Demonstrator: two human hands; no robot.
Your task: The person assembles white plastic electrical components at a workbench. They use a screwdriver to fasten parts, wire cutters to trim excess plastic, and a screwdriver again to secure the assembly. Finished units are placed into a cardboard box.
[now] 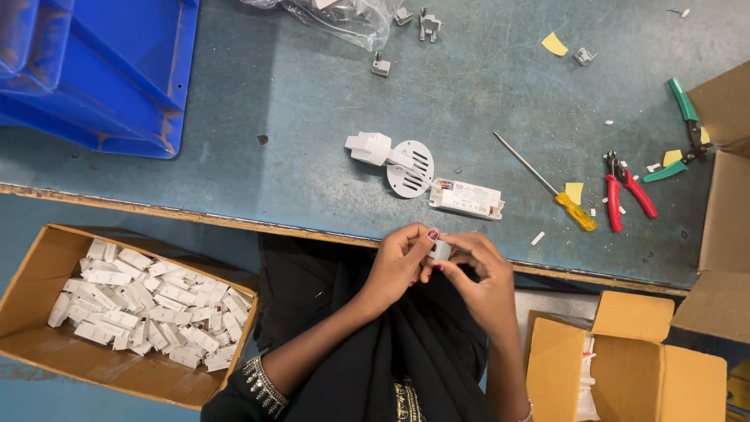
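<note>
Scuffed blue-grey paint covered the desk (312,117), and its worn front edge ran just above the person's two hands. Both hands met at that edge over a dark garment. The left hand (398,270) pinched a small white plastic part (441,250) between thumb and fingers, and the right hand (480,277) closed on the same part from the other side, so both grips were clenched on it. How the part was being joined or turned could not be told, as the fingers hid most of it.

Just beyond the hands lay a white driver box (466,198), wired to a round white slotted fitting (409,168) with a white block at its far side. To the right of the driver box rested a yellow-handled screwdriver (547,184), then red-handled pliers (625,191) and green-handled cutters (683,129). A blue plastic crate (101,70) sat well to the left of it. Below the desk edge, left of the hands, an open cardboard box (31,305) held many small white pieces (148,305); another carton (625,367) stood to the right.

The step in hand looked like fitting or checking the small part by fingertip. The next move would likely call for a steady pinch and careful alignment.
</note>
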